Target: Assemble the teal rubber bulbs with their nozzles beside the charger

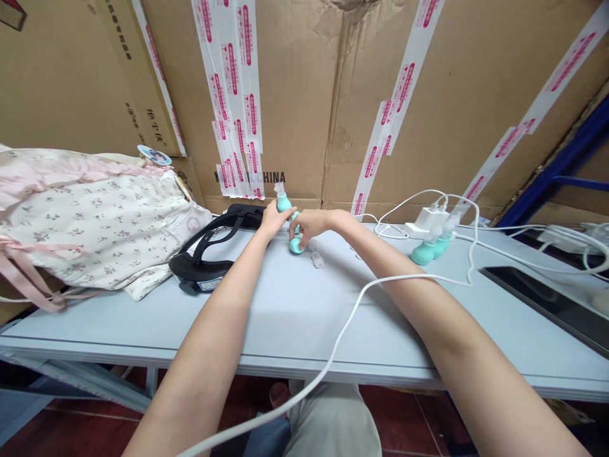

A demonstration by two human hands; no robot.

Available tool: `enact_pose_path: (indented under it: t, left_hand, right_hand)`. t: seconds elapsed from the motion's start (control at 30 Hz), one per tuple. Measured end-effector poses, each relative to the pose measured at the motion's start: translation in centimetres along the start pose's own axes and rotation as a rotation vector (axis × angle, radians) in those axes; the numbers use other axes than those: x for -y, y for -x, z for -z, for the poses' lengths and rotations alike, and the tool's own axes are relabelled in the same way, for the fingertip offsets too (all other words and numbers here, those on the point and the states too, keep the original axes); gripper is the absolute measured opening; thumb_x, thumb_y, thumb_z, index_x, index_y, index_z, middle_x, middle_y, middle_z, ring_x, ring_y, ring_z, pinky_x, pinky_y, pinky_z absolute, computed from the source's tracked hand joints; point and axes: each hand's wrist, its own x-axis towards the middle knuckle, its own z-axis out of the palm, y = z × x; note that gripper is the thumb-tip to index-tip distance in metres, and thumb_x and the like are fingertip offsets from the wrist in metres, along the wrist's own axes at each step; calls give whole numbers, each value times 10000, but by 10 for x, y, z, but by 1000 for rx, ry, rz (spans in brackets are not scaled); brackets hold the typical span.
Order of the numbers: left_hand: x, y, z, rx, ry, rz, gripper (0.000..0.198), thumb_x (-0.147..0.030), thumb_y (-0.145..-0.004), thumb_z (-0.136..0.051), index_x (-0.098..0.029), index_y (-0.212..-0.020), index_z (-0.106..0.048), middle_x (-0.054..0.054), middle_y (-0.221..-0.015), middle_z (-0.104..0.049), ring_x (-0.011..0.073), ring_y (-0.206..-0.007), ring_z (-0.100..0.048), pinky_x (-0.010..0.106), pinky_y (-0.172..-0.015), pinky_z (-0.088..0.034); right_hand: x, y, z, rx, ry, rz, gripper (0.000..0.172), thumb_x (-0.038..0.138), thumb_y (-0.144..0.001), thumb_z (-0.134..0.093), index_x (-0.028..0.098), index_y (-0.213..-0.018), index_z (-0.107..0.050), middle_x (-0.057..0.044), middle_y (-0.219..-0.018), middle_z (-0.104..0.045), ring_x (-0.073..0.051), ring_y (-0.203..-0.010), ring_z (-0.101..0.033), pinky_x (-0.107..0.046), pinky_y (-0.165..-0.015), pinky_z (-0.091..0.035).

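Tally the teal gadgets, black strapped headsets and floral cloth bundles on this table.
Teal gadgets: 3, one between left hand and right hand, two by the white charger
Black strapped headset: 1
Floral cloth bundle: 1
Total: 5

Bare arms and pale trousers at a table

The left hand (273, 219) and right hand (309, 223) are bare, and both forearms are uncovered along all of their length that shows above the table (285, 317). Below the table's near edge, light beige trousers (335, 422) of soft, slightly creased cloth cover the lap. What the blue-grey patch just left of them is cannot be told.
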Motion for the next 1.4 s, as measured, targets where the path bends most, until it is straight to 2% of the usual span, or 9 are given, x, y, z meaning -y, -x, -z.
enact_pose_path:
  t: [0.2,0.4,0.63,0.73,0.8,0.9,1.03,1.2,1.4]
  left_hand:
    - [-1,0,0,24,-21,0,244,-336,-684,-669,-178,-787,-515,28,-703,-636,170,-647,-608,324,-716,-488]
    - [1,-1,0,40,-25,-10,244,-333,-691,-669,-173,-802,-522,41,-727,-660,173,-659,-628,314,-707,-495]
    - [1,0,-2,59,-16,-7,246,-325,-693,-677,-169,-808,-525,50,-762,-659,169,-634,-622,323,-705,-498]
    - [2,1,-3,75,-22,-14,251,-335,-689,-687,-171,-798,-530,43,-761,-654,179,-688,-632,326,-738,-499]
    - [3,1,-3,65,-17,-12,279,-359,-678,-703,-173,-805,-539,37,-754,-653,188,-730,-637,330,-768,-498]
    - [1,0,-3,17,32,4,316,-403,-689,-695,-170,-844,-548,38,-746,-656,180,-706,-635,335,-776,-500]
    - [-4,1,-3,0,85,22,295,-374,-719,-668,-153,-876,-552,62,-789,-669,159,-640,-623,329,-728,-510]
    - [-5,3,-2,13,49,22,306,-389,-714,-679,-152,-870,-564,55,-777,-673,163,-675,-635,324,-763,-503]
    - [0,1,-2,17,31,13,315,-392,-706,-689,-152,-868,-564,53,-765,-678,172,-684,-638,326,-770,-502]
  right_hand:
    - [-16,-6,-12,-170,69,-119,514,529,-674,-690,268,-1116,-672,-56,-1058,-683,-235,-963,-622,-270,-713,-410]
    - [-24,-9,-18,-178,68,-113,499,500,-671,-699,308,-1130,-667,-33,-1041,-694,-229,-956,-630,-269,-721,-416]
    - [-24,-9,-18,-156,32,-126,527,546,-688,-671,315,-1162,-658,-43,-1038,-696,-232,-958,-633,-270,-719,-417]
    - [-29,-8,-16,-153,-27,-89,547,556,-698,-663,315,-1189,-643,-35,-1040,-696,-213,-946,-633,-259,-731,-416]
    - [-36,-4,-13,-198,-74,-91,505,537,-737,-638,306,-1187,-644,-25,-1028,-700,-193,-932,-633,-246,-734,-416]
    - [-48,5,-10,-305,-75,-241,386,484,-793,-601,292,-1120,-677,-24,-1036,-702,-189,-948,-631,-246,-741,-422]
    - [-55,11,-19,-260,47,-430,419,454,-751,-669,268,-1126,-671,-82,-1095,-688,-244,-1017,-623,-289,-777,-442]
    - [-53,0,-36,-223,121,-509,564,562,-758,-621,172,-1163,-662,-194,-1140,-653,-315,-1062,-612,-349,-819,-463]
    - [-54,-9,-45,-220,158,-522,373,432,-827,-577,227,-1119,-689,-170,-1152,-652,-313,-1083,-610,-361,-847,-464]
